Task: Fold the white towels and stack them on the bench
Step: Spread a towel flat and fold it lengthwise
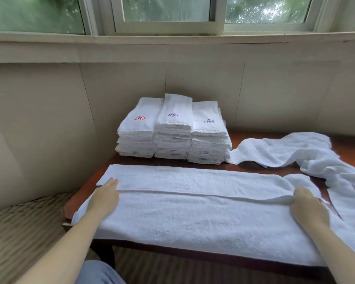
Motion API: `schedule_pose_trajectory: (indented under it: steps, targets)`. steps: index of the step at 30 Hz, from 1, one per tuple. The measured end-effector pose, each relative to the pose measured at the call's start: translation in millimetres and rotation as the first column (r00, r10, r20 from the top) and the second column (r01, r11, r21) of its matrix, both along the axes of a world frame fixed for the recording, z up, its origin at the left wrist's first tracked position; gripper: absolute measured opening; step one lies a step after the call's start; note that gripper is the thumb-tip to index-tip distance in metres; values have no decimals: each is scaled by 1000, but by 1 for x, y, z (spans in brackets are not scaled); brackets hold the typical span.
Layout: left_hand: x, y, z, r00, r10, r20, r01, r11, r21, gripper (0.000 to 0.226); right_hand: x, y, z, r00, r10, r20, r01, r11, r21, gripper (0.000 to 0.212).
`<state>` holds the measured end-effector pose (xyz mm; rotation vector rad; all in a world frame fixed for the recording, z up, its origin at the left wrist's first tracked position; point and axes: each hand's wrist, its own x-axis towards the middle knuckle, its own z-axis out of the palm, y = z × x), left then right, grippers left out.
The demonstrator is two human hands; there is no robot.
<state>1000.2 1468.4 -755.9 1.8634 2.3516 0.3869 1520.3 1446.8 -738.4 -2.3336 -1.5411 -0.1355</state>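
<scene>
A long white towel lies spread across the front of the dark wooden bench, its far edge folded toward me along a lengthwise seam. My left hand rests flat on the towel's left end with straight fingers. My right hand is at the right end, fingers curled over the folded edge and pinching it. Behind the towel stand three side-by-side stacks of folded white towels, with red and blue emblems on top.
Loose unfolded white towels lie crumpled on the bench's right side, running toward the right edge. A beige panelled wall and a window ledge rise behind the bench. Carpeted floor lies at left and below.
</scene>
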Motion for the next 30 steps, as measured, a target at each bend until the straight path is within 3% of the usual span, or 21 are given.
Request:
schedule_pose_trajectory:
  steps: [2,4,7,12,14,16,19,22,24,27,30]
  targets:
    - [5,-3,1,996,84,3,-84,994,68,50,5,3,-2,999,21,37,-23,999,35,18]
    - [11,-7,3,984,177,0,-176,975,136,44,6,2,-6,999,35,32,-41,983,179,14]
    - [15,-10,3,964,266,1,-263,952,154,34,5,1,-9,1000,28,7,-29,966,256,11]
    - [18,-14,7,917,355,-182,-349,935,62,33,10,4,-9,999,-29,26,30,999,-15,16]
    - [28,-12,9,874,395,-281,-395,917,61,36,8,6,-7,999,-23,30,24,998,-52,18]
    - [47,-3,10,920,295,-259,-280,955,94,39,6,7,-6,1000,-21,-9,20,997,-71,17]
    - [105,16,9,996,-75,-57,85,979,185,35,5,9,-7,994,-11,-107,8,999,-32,24]
    - [180,26,8,933,-322,163,286,935,210,33,8,7,-7,942,-40,-334,62,997,55,50]
    - [226,33,7,875,-431,221,397,900,183,33,19,3,-3,899,-111,-424,139,990,36,60]
    - [281,41,6,800,-556,225,537,831,146,35,40,0,-2,898,-206,-389,184,978,-93,51]
    - [326,52,8,753,-620,218,609,783,127,35,53,0,-1,897,-157,-413,126,987,-101,47]
